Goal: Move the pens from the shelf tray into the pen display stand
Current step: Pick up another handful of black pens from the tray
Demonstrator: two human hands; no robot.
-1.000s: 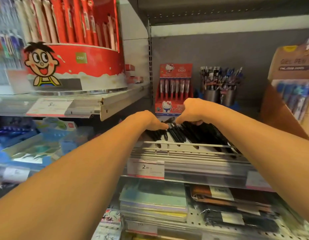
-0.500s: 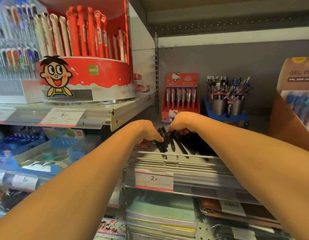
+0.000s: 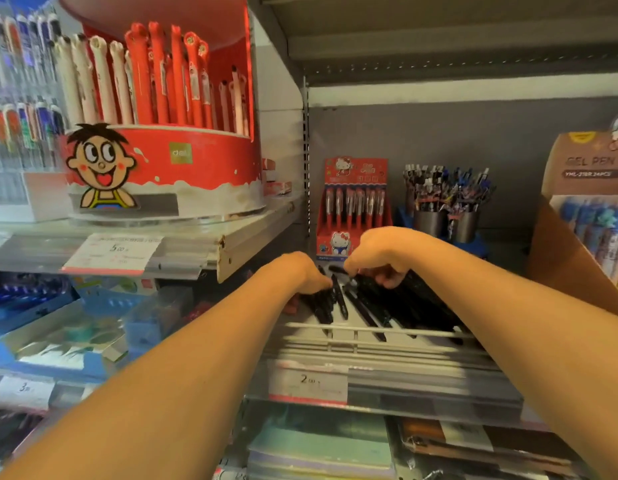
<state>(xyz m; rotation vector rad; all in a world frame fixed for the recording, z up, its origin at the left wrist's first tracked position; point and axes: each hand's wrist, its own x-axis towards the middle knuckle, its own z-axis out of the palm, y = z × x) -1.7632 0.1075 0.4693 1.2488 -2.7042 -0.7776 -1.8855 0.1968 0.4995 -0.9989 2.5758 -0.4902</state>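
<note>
Several black pens lie heaped in the shelf tray, behind its white wire front rail. My left hand is curled over a small bunch of black pens at the tray's left end and grips them. My right hand reaches in just to its right, its fingers curled down and pinching the top of a black pen. A red Hello Kitty pen display stand with upright pens stands right behind both hands. A big round red pen display stand sits on the upper left shelf.
Two metal cups of mixed pens stand at the back right. A brown gel pen box is at the far right. Price tags line the shelf edge. Notebooks lie on the shelf below. Blue trays sit at left.
Both hands have drawn closer together at the tray's left end and gathered pens. The view has tilted up and shifted left.
</note>
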